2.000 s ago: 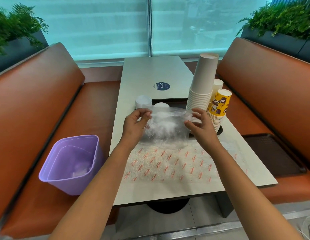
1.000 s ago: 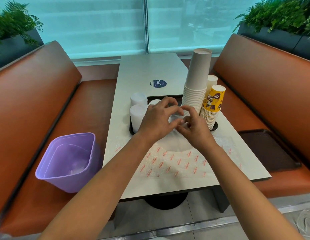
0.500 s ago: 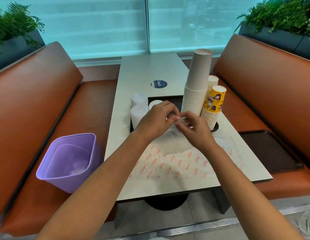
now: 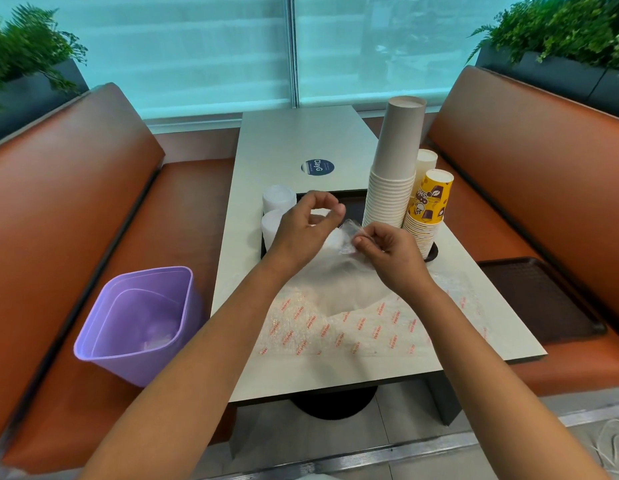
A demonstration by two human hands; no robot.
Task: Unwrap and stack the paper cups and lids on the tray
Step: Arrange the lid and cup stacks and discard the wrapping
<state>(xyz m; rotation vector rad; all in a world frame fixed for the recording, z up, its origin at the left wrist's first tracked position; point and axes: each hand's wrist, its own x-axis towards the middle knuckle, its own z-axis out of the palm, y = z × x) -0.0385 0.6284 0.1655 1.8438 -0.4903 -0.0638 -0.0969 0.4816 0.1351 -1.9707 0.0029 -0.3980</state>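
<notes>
A purple bin sits on the left bench. On the table, white lid stacks stand on the dark tray; the left hand hovers, fingers curled, holding nothing. The right hand pinches the clear wrap beside the cup stacks.

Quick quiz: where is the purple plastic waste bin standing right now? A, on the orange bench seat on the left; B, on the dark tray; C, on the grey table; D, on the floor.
A: the purple plastic waste bin stands on the orange bench seat left of the grey table.
</notes>
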